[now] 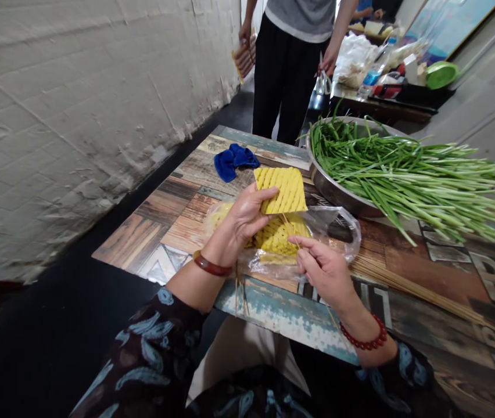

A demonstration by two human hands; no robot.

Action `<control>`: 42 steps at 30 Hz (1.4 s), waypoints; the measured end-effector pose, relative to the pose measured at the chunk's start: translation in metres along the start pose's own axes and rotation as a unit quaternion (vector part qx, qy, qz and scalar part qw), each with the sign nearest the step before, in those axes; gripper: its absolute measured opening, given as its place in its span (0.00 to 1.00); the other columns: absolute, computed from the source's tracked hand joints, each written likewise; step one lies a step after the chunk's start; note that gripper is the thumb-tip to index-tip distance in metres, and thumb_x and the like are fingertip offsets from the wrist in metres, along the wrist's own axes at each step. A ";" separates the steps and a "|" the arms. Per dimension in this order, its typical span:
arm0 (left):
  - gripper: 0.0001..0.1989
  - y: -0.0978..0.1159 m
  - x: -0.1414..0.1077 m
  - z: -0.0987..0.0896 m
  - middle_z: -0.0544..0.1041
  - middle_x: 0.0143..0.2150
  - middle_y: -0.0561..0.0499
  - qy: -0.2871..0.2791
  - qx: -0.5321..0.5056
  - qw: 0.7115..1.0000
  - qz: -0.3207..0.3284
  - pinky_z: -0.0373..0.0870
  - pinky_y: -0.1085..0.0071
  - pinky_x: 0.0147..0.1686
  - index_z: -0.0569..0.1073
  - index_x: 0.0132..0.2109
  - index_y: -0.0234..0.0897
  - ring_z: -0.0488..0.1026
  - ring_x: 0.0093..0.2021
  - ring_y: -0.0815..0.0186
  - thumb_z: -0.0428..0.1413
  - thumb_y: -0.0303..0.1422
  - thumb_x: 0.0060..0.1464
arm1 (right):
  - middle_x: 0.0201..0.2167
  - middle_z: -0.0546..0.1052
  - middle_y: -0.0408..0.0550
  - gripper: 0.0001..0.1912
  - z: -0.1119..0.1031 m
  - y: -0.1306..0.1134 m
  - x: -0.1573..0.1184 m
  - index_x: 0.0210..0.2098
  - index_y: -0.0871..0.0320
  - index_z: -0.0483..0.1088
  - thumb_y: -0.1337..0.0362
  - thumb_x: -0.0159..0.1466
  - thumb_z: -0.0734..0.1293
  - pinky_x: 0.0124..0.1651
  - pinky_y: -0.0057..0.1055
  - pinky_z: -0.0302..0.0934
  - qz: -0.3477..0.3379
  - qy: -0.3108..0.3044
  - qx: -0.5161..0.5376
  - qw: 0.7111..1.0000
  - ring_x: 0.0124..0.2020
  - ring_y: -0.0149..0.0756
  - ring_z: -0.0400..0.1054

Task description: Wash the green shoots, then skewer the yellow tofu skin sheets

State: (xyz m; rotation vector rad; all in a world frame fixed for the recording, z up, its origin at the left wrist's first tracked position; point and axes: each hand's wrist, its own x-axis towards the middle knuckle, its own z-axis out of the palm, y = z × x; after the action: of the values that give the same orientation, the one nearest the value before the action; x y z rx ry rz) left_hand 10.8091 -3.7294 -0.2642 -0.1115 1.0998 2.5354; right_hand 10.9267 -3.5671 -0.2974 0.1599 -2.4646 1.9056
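My left hand (pixel 247 216) pinches a flat yellow piece with slanted ridges (pixel 281 190), its thumb on top, held up above the table. In my right hand (pixel 323 267) a thin wooden skewer (pixel 290 225) is gripped between thumb and fingers, its tip pointing up at the lower edge of the yellow piece. Whether the tip has entered the piece I cannot tell. Below both hands lies a clear plastic bag (pixel 347 232) with more ridged yellow pieces (pixel 273 239) in it. A few thin sticks (pixel 242 293) stick out past the table edge below my left wrist.
A metal basin (pixel 339 194) heaped with long green stalks (pixel 422 180) stands at the right. Many skewers (pixel 417 284) lie on the patterned table (pixel 178 215). A blue cloth (pixel 233 159) lies at the far side. Beyond it a person (pixel 295 52) stands holding scissors (pixel 323 78).
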 end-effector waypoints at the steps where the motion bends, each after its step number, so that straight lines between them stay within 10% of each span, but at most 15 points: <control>1: 0.14 0.001 -0.002 0.002 0.82 0.43 0.43 0.008 0.004 1.000 -0.006 0.81 0.66 0.44 0.73 0.45 0.33 0.81 0.48 0.55 0.59 0.19 0.50 | 0.20 0.69 0.38 0.17 0.000 0.000 0.000 0.51 0.62 0.76 0.62 0.67 0.63 0.24 0.26 0.58 -0.006 -0.002 -0.007 1.000 0.19 0.27 0.59; 42: 0.19 -0.009 0.001 -0.003 0.81 0.42 0.45 -0.048 0.018 0.998 0.023 0.78 0.64 0.47 0.74 0.43 0.32 0.80 0.48 0.54 0.65 0.21 0.41 | 0.20 0.68 0.38 0.20 -0.004 -0.001 -0.005 0.57 0.58 0.74 0.63 0.69 0.61 0.26 0.30 0.62 -0.028 0.019 -0.048 0.998 0.20 0.29 0.62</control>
State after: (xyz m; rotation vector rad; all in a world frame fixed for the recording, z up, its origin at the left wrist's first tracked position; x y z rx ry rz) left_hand 10.8111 -3.7256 -0.2727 0.0461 1.1218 2.5311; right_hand 10.9317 -3.5635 -0.2963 0.1885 -2.4924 1.7487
